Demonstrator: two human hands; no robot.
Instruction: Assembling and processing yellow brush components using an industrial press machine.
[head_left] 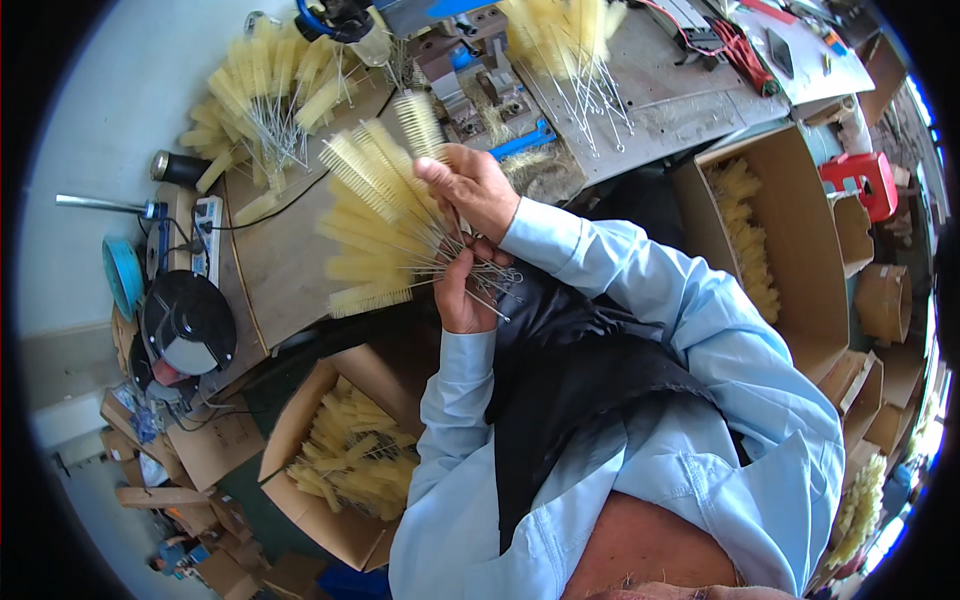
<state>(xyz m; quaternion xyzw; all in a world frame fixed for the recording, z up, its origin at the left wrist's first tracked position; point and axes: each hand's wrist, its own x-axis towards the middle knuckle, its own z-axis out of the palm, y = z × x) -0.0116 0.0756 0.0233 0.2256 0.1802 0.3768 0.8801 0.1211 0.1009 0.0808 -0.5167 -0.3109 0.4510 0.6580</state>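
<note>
In my left hand (465,290) is a fanned bunch of bottle brushes (375,215) with pale yellow bristles and thin wire handles. The bristle ends spread to the left, while the looped wire ends stick out to the right past my fingers. My right hand (478,190) is closed just above, thumb and fingers on a single bottle brush (420,125) whose bristle head points up and away. That brush looks slightly blurred. Both hands are close together over the front edge of the bench, before my dark apron.
More brushes lie piled on the bench at left (270,95) and far right (565,40). A metal fixture (470,85) and blue wrench (525,138) sit between them. Cardboard boxes of brushes stand below left (285,480) and at right (800,230). A power strip (207,240) is at left.
</note>
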